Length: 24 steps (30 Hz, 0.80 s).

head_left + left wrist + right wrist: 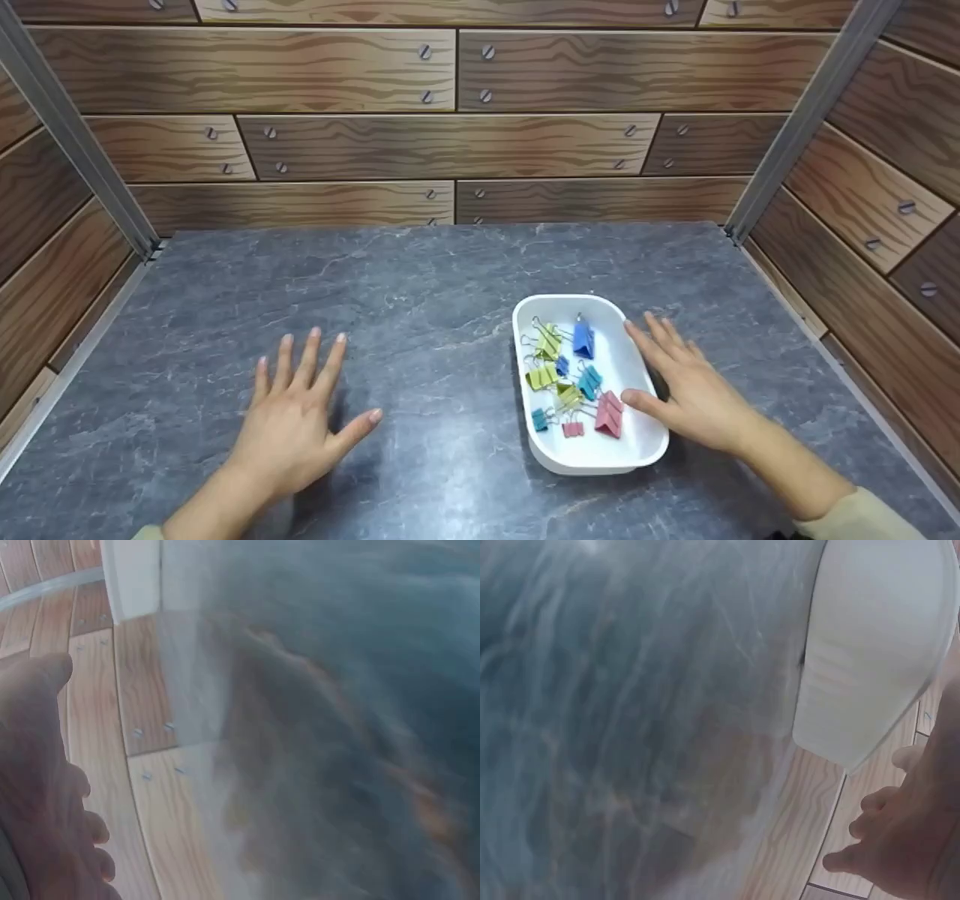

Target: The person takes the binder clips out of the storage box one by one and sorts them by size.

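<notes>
A white rounded tub (551, 456) stands right of centre on the table, its outer wall (870, 652) large in the right wrist view. Several binder clips lie in it: a blue one (583, 340), yellow-green ones such as this clip (548, 342), teal ones like this clip (589, 381), and a large pink one (609, 415) near a small pink clip (573, 429). My right hand (694, 390) is at the tub's right rim with fingers extended; whether it touches the rim I cannot tell. My left hand (292, 427), fingers spread, is over the table left of the tub, holding nothing.
The grey marbled table (360, 285) is bounded by wood-patterned panels at the back (337, 142), left and right. Metal corner posts rise at the back left (82, 142) and back right (810, 112).
</notes>
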Tool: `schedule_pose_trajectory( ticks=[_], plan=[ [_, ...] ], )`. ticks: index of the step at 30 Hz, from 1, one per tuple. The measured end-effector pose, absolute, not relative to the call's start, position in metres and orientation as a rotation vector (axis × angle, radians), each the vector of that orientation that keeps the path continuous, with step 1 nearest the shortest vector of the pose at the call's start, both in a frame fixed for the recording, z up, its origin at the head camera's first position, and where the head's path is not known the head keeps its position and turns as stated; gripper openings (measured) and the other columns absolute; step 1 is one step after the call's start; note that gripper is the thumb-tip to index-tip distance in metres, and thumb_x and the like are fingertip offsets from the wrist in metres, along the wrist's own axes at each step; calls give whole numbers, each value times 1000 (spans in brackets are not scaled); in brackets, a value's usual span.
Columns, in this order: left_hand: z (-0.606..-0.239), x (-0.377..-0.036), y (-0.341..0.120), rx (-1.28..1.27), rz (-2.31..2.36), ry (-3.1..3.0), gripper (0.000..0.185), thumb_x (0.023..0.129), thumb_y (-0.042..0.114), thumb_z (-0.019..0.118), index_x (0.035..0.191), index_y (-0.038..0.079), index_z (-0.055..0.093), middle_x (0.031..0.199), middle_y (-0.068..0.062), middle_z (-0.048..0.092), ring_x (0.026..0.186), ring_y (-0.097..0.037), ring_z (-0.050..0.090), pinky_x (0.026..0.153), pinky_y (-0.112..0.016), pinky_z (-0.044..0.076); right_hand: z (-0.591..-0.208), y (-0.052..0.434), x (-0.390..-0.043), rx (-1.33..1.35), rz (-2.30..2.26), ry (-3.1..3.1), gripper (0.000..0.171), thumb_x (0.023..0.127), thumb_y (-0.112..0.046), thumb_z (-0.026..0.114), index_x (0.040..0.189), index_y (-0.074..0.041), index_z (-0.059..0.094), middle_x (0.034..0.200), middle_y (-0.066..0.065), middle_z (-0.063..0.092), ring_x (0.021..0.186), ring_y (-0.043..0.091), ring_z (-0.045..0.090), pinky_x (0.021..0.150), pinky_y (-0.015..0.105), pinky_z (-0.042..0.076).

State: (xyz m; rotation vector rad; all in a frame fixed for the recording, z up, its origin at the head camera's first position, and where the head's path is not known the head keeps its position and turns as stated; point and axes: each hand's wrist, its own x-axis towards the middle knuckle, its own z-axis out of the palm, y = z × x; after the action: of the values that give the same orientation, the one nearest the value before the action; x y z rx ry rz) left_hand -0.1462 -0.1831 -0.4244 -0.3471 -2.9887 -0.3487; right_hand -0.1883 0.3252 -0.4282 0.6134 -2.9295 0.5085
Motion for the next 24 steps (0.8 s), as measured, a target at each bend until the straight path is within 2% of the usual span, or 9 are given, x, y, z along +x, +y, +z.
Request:
schedule_pose_trajectory(
  ticks=[3, 11, 19, 24],
  plan=[
    [-416, -152, -169, -411, -372, -2949, 107, 95, 88, 37, 171, 15, 19, 175, -20, 9, 158, -51, 3, 121, -75, 7, -432, 324, -190, 629, 601, -2929, 88, 99, -47, 72, 170, -23, 26, 173, 23, 18, 157, 51, 16, 116, 79, 20],
    [-397, -178, -124, -595, -495, -2879, 100, 98, 79, 47, 171, 17, 15, 174, -16, 7, 159, -45, 1, 126, -63, 3, -441, 323, -193, 673, 839, -2909, 80, 103, -38, 68, 170, -19, 27, 171, 25, 23, 151, 55, 29, 115, 75, 28],
    [-388, -204, -79, -791, -738, -2882, 98, 99, 82, 37, 171, 23, 7, 174, -10, 6, 160, -39, 7, 128, -54, 5, -449, 323, -196, 649, 1011, -2903, 77, 105, -35, 66, 170, -21, 27, 167, 23, 36, 147, 51, 40, 116, 69, 33],
    [-387, -219, -55, -895, -963, -2841, 96, 99, 79, 44, 172, 25, 12, 175, -6, 15, 160, -32, 16, 126, -57, 17, -453, 324, -195, 622, 1075, -2893, 76, 105, -35, 67, 169, -22, 29, 163, 26, 40, 145, 51, 43, 114, 68, 36]
  ],
)
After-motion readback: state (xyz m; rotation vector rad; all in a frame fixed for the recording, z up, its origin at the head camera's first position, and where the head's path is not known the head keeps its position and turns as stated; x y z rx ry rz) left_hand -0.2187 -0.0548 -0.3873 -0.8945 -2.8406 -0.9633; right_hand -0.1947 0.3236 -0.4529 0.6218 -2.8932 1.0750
